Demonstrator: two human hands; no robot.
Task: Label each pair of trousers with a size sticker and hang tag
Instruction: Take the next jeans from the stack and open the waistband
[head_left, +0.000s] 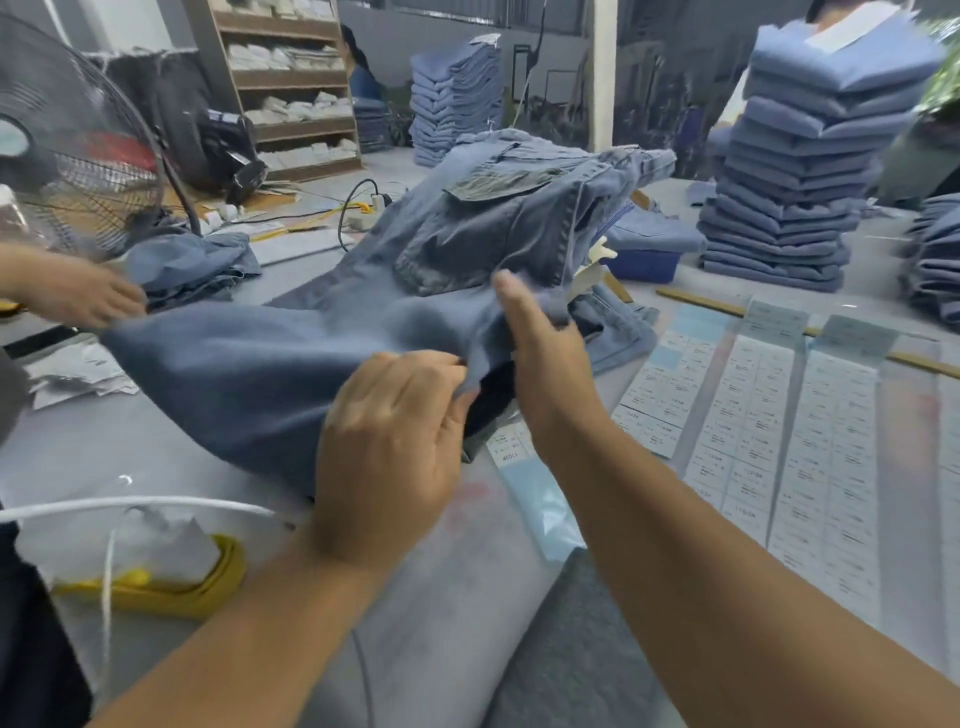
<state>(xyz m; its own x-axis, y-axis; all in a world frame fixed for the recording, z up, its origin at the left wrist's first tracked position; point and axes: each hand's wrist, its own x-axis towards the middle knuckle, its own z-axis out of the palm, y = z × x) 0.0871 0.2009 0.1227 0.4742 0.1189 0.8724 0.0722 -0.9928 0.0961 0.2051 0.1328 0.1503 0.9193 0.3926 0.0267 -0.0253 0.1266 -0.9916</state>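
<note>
While the trousers (291, 364) sprawl across mid-frame, long axis running lower left to upper right, I've got my left hand (389, 447) pinching their near edge, fingers curled. Right hand (540, 353) lies flat against the cloth, fingers straight. Sticker sheets (779, 431) wait right, nearer that hand; another person's hand (78, 296) tugs the far-left end.

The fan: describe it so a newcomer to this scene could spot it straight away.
Start at the grey table where the left hand grips the trousers. Follow its far left edge to where another person's hand reaches in. The fan stands just behind that hand: a round dark wire cage, the only such thing among stacked blue denim.
</note>
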